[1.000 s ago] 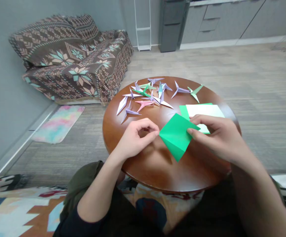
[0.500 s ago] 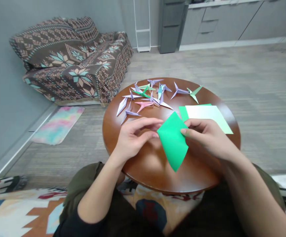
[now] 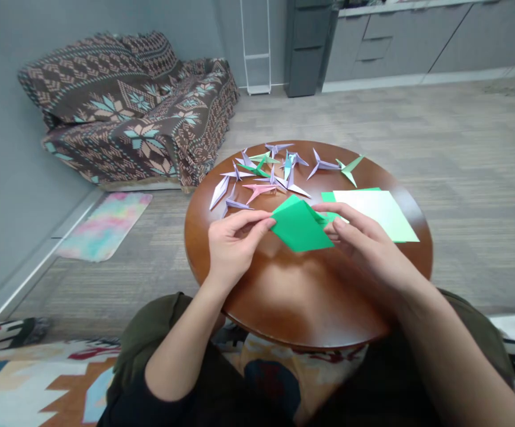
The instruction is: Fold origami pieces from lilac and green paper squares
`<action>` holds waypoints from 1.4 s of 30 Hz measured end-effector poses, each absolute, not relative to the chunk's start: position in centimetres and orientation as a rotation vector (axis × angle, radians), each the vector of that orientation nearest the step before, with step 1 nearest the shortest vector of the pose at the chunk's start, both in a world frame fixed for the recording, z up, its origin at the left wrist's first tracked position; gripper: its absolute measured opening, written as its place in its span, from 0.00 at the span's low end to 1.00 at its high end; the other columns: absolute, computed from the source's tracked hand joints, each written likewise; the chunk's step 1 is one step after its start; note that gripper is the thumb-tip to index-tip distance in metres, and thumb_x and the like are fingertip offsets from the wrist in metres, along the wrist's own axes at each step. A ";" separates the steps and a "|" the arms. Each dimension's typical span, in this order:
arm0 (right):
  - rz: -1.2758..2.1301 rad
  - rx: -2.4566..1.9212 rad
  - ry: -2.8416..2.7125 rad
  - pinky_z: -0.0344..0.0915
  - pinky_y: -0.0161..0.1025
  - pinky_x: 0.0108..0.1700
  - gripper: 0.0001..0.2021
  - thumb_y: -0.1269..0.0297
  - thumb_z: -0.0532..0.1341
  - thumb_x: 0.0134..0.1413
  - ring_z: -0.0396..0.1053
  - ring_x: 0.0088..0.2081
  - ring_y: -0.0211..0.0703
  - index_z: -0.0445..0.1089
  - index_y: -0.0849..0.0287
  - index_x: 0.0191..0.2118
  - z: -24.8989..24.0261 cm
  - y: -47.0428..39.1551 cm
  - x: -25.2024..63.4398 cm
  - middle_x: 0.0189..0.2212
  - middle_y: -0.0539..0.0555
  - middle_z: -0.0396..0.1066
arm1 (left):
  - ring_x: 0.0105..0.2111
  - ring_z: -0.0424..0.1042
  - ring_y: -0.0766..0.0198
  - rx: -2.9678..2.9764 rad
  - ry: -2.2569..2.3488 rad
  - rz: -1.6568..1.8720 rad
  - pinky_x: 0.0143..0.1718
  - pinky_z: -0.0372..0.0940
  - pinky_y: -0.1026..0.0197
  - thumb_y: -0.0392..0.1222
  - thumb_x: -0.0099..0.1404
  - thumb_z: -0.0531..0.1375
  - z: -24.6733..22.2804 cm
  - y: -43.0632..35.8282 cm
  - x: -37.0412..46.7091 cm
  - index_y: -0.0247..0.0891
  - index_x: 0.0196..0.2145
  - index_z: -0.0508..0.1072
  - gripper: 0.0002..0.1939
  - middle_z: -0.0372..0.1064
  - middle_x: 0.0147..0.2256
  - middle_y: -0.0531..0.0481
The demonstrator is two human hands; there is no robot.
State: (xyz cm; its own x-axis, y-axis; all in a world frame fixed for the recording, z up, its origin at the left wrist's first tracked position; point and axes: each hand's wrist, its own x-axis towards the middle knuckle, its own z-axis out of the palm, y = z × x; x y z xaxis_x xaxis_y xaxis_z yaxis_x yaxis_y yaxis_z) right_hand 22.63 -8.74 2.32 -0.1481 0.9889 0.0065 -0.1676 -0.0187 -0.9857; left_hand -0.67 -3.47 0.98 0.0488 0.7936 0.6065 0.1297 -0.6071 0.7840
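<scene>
A folded green origami paper (image 3: 300,226) is held above the table, its layers parted along the upper right edge. My left hand (image 3: 238,240) pinches it at the left corner between thumb and forefinger. At its right side is my right hand (image 3: 364,240), index finger stretched out behind the loose flap and thumb apart from it. Whether those right fingers touch the paper is hard to see. Beyond my hands, several folded paper cranes lie on the table, among them a pink crane (image 3: 261,191) and a light green crane (image 3: 349,170).
The round brown table (image 3: 284,302) stands in front of my knees. A stack of pale green and green paper sheets (image 3: 384,210) lies on its right side, partly behind my right hand. A sofa with a patterned cover (image 3: 137,112) and a colourful mat (image 3: 106,225) are to the left.
The green paper has turned from hanging point-down to lying flatter, and its flap has parted. My right thumb has come off its face; my left hand now pinches the corner.
</scene>
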 end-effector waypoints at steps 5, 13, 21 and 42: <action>1.358 -0.873 -1.113 0.73 0.46 0.54 0.29 0.54 0.74 0.57 0.80 0.44 0.47 0.66 0.46 0.60 1.5 -8.9 20.9 0.40 0.50 0.82 | 0.31 0.81 0.64 1.462 0.963 1.617 0.35 0.77 0.64 0.44 0.61 0.73 0.5 -3.6 0.4 0.37 0.36 0.83 0.09 0.82 0.33 0.50; 1.153 -0.932 -1.236 0.72 0.43 0.47 0.08 0.57 0.69 0.62 0.76 0.38 0.45 0.76 0.55 0.39 0.9 -8.3 20.8 0.36 0.51 0.80 | 0.31 0.76 0.66 1.690 0.673 1.320 0.36 0.72 0.66 0.45 0.67 0.69 1.3 -4.9 0.6 0.37 0.28 0.79 0.12 0.77 0.29 0.49; 0.957 -1.112 -1.837 0.60 0.37 0.37 0.11 0.62 0.58 0.73 0.66 0.33 0.40 0.69 0.56 0.35 2.7 -9.4 21.6 0.30 0.48 0.69 | 0.33 0.80 0.59 1.544 0.697 1.083 0.36 0.74 0.62 0.46 0.58 0.75 1.1 -4.7 0.6 0.39 0.45 0.81 0.18 0.82 0.35 0.47; 0.744 -1.218 -1.954 0.54 0.38 0.31 0.20 0.58 0.58 0.72 0.59 0.25 0.37 0.63 0.57 0.26 3.1 -9.9 20.6 0.22 0.46 0.61 | 0.30 0.78 0.60 1.523 0.679 0.970 0.34 0.74 0.61 0.46 0.57 0.75 1.1 -5.3 1.2 0.37 0.33 0.84 0.11 0.80 0.31 0.48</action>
